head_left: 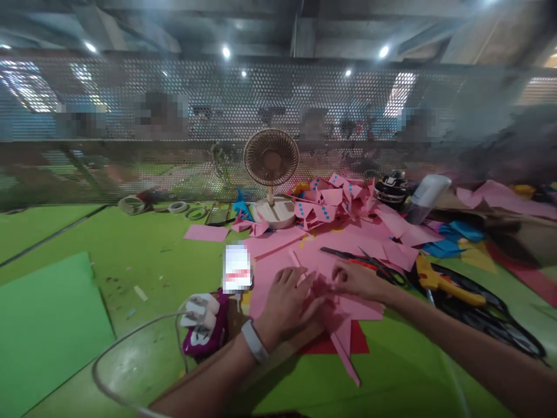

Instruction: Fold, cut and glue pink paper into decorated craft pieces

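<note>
A folded piece of pink paper point(343, 342) lies under and between my hands, with a narrow pointed strip reaching toward me. My left hand point(287, 302) rests on it, fingers stretched out and thumb apart, pressing against the paper. My right hand point(354, 281) is closed, its thumb and index finger pinching a raised part of the same paper. Pink sheets point(265, 264) spread beneath both hands, and a red sheet point(359, 339) shows below them. Just beyond my right hand lie dark-bladed scissors point(383, 267). The pinched fold itself is blurred.
A small fan point(272, 159) stands at the back, beside a heap of folded pink paper shapes point(333, 197). A lit phone point(237, 267) and a plug adapter point(200, 313) with a cable are at left. Yellow-handled pliers point(452, 284) lie right; a green sheet point(47, 325) lies far left.
</note>
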A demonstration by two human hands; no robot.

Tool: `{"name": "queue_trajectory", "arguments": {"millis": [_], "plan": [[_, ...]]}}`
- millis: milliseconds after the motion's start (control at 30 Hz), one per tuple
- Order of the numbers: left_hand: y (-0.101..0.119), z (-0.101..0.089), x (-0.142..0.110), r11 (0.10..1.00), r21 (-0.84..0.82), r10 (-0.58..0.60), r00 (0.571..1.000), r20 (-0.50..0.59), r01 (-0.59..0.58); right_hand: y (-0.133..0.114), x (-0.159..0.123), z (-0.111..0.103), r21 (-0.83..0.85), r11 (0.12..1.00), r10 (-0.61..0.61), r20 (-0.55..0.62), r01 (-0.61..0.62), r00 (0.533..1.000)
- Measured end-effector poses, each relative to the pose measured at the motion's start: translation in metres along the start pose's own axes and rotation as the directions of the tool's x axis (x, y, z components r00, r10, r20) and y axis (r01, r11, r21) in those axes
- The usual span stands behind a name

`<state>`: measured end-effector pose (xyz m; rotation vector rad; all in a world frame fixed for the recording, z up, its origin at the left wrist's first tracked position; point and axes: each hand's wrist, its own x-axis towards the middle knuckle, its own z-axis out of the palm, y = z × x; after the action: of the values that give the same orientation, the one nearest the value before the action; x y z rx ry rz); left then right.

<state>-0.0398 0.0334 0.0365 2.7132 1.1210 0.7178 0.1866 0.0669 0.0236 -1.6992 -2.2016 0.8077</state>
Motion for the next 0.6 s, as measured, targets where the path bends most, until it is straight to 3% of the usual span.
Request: {"name": "queue_trajectory", "arguments": {"millis": [100,233,367,433,500,600], "plan": [[-0.004,0.000,0.001,0.999,-0.035,-0.043,0.998,-0.037,0.042,-0.004,0.007,0.002,0.038,0.995,-0.094,-0.057,0.096,0.994],[-0.010,0.002,0.003,0.989,-0.126,-0.090,0.989,-0.114,0.076,-0.002,0.017,0.004,0.041,0.992,-0.121,-0.037,0.123,0.992],[-0.015,0.008,0.004,0.900,-0.384,-0.289,0.941,-0.174,0.205,0.004,0.020,-0.003,0.236,0.958,-0.141,-0.100,0.161,0.985],[-0.018,0.012,0.005,0.746,-0.600,-0.438,0.892,-0.116,0.288,0.004,0.018,-0.006,0.317,0.933,-0.123,-0.169,0.172,0.978],[-0.023,0.017,0.007,0.508,-0.798,-0.547,0.837,-0.008,0.324,0.003,0.015,-0.007,0.379,0.906,-0.091,-0.258,0.188,0.962],[-0.034,0.022,0.010,0.168,-0.944,-0.573,0.808,0.141,0.284,-0.002,0.010,-0.007,0.504,0.833,-0.025,-0.380,0.229,0.925]]}}
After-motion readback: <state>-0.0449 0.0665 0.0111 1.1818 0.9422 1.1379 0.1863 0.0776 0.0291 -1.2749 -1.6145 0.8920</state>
